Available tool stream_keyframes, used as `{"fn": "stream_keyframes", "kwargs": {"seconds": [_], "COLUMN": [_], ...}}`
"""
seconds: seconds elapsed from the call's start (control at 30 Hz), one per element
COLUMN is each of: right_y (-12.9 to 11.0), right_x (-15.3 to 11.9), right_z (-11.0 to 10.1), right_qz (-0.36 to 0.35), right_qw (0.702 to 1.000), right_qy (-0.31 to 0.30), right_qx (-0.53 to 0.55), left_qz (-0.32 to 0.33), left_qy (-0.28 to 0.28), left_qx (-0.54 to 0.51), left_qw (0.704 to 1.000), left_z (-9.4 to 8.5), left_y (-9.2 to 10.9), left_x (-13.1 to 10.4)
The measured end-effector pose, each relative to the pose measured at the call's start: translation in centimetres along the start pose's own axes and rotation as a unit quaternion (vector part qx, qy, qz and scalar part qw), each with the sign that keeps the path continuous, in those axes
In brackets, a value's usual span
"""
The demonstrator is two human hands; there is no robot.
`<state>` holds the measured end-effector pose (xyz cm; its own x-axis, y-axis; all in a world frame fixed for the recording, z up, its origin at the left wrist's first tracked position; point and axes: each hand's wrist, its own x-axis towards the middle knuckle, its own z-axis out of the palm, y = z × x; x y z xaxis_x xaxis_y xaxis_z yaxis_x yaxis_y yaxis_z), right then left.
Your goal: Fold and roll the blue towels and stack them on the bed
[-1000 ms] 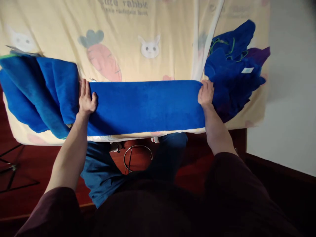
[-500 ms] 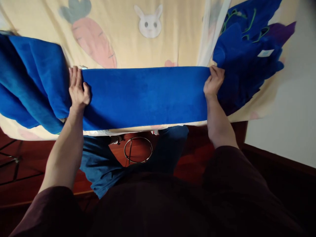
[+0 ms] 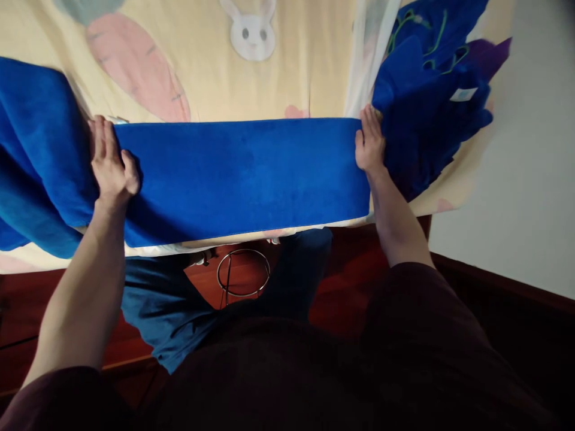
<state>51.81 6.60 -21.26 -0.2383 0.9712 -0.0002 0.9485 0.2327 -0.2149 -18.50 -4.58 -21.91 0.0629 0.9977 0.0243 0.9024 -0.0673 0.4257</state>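
Observation:
A long blue cloth [image 3: 247,173], which looks like a towel, lies flat as a smooth strip along the near edge of the table. My left hand [image 3: 112,161] rests on its left end, fingers stretched forward and thumb apart. At the right end, my right hand [image 3: 372,140] lies along the short edge with its fingers extended. Neither hand grips the cloth. Just left of my left hand is a loosely heaped pile of blue cloth [image 3: 40,137]. Close beyond my right hand is a bunched dark-blue pile [image 3: 417,114] with green cords and a white label.
A cream cover [image 3: 202,54] with carrot and rabbit pictures spreads over the table. Something purple [image 3: 492,57] pokes out of the right pile. A white wall [image 3: 516,155] stands at the right. Below the table edge are my knees and a metal ring [image 3: 243,272] on legs.
The view has shifted, so the table things sit further left. My right hand's fingers, curled at the cloth's corner before, are now straightened. My left hand stays flat on the left end.

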Motion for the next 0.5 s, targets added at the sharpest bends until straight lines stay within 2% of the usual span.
{"fn": "stream_keyframes", "kwargs": {"seconds": [0.1,0.17,0.23,0.3,0.33,0.4,0.47,0.5], "right_y": [0.6,0.3,-0.9,-3.1,-4.6,-8.2,-12.0,-13.6], "right_x": [0.9,1.5,1.8,1.2,0.2,-3.4,-9.0,-12.2], "right_z": [0.0,-0.2,-0.8,-1.7,-2.1,-2.7,-2.4,-2.0], "right_qz": [0.012,0.034,0.069,0.108,0.121,0.13,0.115,0.1], "right_qw": [0.999,0.997,0.996,0.994,0.991,0.983,0.982,0.986], "right_qy": [-0.034,-0.046,-0.03,0.021,0.052,0.116,0.138,0.124], "right_qx": [-0.025,-0.045,-0.039,-0.003,0.018,0.054,0.06,0.057], "left_qz": [0.002,-0.007,-0.026,-0.052,-0.073,-0.084,-0.078,-0.084], "left_qy": [0.004,-0.008,-0.015,-0.003,0.019,0.046,0.045,0.043], "left_qx": [-0.001,-0.005,-0.005,0.001,0.005,0.004,0.006,0.011], "left_qw": [1.0,1.0,1.0,0.999,0.997,0.995,0.996,0.996], "left_z": [0.0,-0.6,-1.5,-2.4,-2.6,-2.4,-1.6,-1.1], "left_y": [0.0,0.9,3.0,5.9,7.6,10.6,12.7,13.3], "left_x": [0.2,0.4,0.0,-1.5,-2.9,-7.1,-13.0,-16.2]}}
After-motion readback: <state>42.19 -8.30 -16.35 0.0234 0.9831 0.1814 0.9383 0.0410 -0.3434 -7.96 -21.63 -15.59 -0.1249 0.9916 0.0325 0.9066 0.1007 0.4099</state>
